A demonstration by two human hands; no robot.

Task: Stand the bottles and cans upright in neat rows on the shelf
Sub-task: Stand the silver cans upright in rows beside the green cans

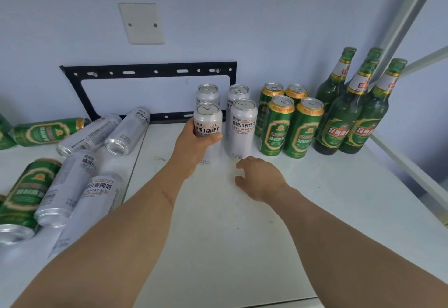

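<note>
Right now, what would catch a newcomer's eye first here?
The left hand holding a white can upright mid-shelf, beside the standing white cans. To its right stand neat green cans and bottles. On the left lies a jumble of toppled cans; the right hand hovers open.

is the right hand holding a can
No, the right hand hovers empty over the shelf; the left hand grips the white can.

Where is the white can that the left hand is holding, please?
In the head view it stands upright at center, gripped by the left hand: the white can sits front-left in the white group, beside another white can.
</note>
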